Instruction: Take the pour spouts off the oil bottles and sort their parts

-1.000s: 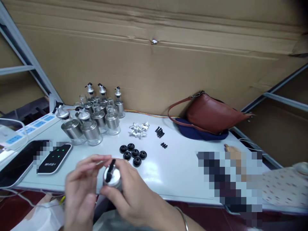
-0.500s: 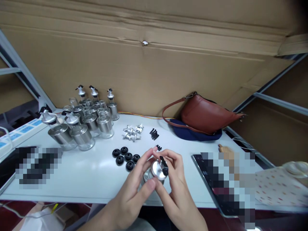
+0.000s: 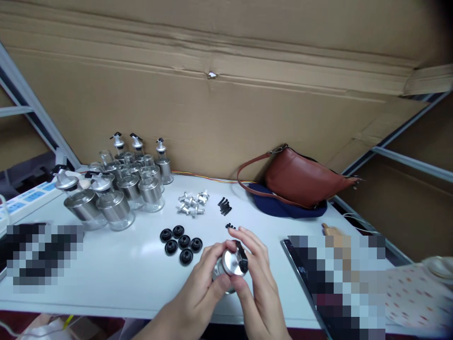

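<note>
Near the table's front edge, my left hand (image 3: 208,278) and my right hand (image 3: 258,278) are both closed round the top of a glass oil bottle (image 3: 218,270). Its silver pourer cap (image 3: 231,261) with a black flip lever (image 3: 241,257) shows between my fingers. Most of the bottle's body is hidden under the hands. Just left of my left hand lie several black ring-shaped stoppers (image 3: 184,242). Beyond the fingertips are tiny black parts (image 3: 230,226), black levers (image 3: 224,206) and a pile of silver spouts (image 3: 192,203).
Several glass-and-steel bottles (image 3: 115,208) stand at the left, some with pourer caps. A white power strip (image 3: 26,203) runs along the left edge. A brown handbag (image 3: 300,177) rests on a dark blue cloth item (image 3: 279,206) at the back right. A phone-like device (image 3: 300,274) lies at the right.
My right fingers have straightened and shifted round the cap, and my left fingers now press closer against it. The whole view has tilted up slightly, so the table things sit lower.
</note>
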`<state>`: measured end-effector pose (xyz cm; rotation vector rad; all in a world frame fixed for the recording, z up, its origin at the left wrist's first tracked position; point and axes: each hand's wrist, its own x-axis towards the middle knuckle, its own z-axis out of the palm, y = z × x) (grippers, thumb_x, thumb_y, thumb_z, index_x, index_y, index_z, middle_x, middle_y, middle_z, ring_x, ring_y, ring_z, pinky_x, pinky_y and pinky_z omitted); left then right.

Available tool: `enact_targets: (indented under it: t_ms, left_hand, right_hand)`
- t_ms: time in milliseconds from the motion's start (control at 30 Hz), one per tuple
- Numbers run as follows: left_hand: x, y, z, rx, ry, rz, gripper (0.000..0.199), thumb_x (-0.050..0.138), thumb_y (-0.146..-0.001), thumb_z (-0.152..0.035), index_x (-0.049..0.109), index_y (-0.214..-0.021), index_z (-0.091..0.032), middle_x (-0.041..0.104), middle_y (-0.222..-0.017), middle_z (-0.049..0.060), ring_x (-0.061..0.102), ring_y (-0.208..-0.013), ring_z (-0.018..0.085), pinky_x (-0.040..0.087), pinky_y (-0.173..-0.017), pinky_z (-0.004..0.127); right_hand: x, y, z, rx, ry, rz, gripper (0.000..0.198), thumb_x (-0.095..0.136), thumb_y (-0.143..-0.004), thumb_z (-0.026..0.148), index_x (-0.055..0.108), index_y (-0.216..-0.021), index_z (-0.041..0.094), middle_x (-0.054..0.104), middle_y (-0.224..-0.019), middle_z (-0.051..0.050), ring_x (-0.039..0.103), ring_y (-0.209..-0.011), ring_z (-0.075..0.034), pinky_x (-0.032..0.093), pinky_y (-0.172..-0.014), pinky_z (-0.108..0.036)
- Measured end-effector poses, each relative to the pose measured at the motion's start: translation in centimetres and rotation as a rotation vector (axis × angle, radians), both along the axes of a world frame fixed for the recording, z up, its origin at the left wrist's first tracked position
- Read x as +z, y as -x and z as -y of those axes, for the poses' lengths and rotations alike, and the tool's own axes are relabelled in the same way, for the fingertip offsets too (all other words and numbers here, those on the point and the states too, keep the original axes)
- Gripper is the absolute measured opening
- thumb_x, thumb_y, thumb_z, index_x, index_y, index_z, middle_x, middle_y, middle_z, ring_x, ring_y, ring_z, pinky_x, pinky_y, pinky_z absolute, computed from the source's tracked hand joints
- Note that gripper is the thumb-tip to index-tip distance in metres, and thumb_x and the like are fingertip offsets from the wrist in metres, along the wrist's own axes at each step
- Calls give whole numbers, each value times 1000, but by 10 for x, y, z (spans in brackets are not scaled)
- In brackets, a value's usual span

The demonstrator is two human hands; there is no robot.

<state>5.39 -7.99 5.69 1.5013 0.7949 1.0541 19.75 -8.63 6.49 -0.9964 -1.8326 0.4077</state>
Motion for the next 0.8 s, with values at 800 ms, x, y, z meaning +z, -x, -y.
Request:
enact_targets:
  t_ms: [800]
  left_hand:
    - [-15,-16,-11,176,-164,103,66,32,-83,-71,65,-95,-14,59,-83,8,55,-75,21,46,-71,31]
  right_hand:
    - [-2,15,1,24,-26,-224,32,49,-93,38,53,-122,25,63,-109,-9,62,-101,-21,55,-72,-27]
